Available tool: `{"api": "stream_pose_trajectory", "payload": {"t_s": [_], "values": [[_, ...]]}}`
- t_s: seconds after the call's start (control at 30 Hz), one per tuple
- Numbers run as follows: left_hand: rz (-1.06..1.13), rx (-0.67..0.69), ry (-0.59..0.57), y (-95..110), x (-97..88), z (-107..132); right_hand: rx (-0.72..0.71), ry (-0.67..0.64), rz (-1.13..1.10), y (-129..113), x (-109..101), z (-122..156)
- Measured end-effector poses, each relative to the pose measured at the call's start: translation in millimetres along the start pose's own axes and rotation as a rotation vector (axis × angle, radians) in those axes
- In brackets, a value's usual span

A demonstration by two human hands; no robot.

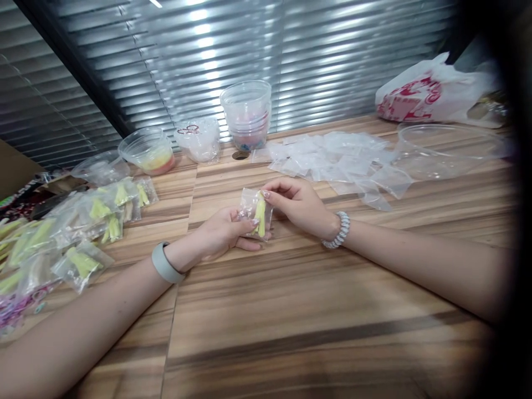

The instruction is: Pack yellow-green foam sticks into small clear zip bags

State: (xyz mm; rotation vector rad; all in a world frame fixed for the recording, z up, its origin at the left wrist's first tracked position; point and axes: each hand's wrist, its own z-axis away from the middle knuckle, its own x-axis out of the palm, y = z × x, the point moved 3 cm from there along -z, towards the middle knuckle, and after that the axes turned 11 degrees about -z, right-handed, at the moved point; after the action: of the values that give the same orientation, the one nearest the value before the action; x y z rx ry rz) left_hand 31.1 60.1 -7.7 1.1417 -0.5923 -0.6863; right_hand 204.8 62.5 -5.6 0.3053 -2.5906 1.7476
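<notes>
A small clear plastic bag [254, 215] with a yellow-green item inside is held over the wooden table [291, 310], between both hands. My left hand [222, 235] grips the bag's lower left side with closed fingers. My right hand [297, 204] pinches the bag's top edge between thumb and fingertips. A grey band sits on my left wrist and a pale beaded bracelet on my right.
Filled bags with yellow-green pieces [83, 233] lie heaped at the left. Empty clear bags [332, 160] are spread at the back right beside a wide clear bowl [449, 147]. Stacked clear cups [246, 113], a bowl with coloured contents [147, 149] and a white shopping bag [428, 91] stand along the blinds.
</notes>
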Motion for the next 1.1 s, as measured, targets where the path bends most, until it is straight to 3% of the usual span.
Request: {"api": "stream_pose_trajectory", "payload": {"t_s": [0.13,0.27,0.37,0.5,0.7,0.83,1.0,1.1], "values": [[-0.009,-0.019,-0.007,1,0.6,-1,0.098,-0.052,-0.111,3,-2,-4],[-0.019,-0.016,-0.06,0,-1.6,-1,0.306,-0.192,-0.338,6,-6,-11],[-0.038,-0.013,-0.109,-1,-3.4,-2,0.381,-0.304,-0.381,3,-10,-16],[-0.1,-0.035,-0.137,1,-2.6,-2,0.383,-0.426,-0.253,-8,-16,-21],[-0.233,-0.034,-0.203,10,2.2,1,0.244,-0.62,-0.005,-29,-23,-27],[-0.21,-0.046,-0.189,11,2.5,1,0.237,-0.749,0.074,-34,-26,-27],[-0.181,-0.053,-0.172,13,3.4,2,0.344,-0.691,0.134,-35,-29,-29],[-0.189,-0.042,-0.192,13,3.9,2,0.334,-0.703,0.182,-36,-31,-30]]}}
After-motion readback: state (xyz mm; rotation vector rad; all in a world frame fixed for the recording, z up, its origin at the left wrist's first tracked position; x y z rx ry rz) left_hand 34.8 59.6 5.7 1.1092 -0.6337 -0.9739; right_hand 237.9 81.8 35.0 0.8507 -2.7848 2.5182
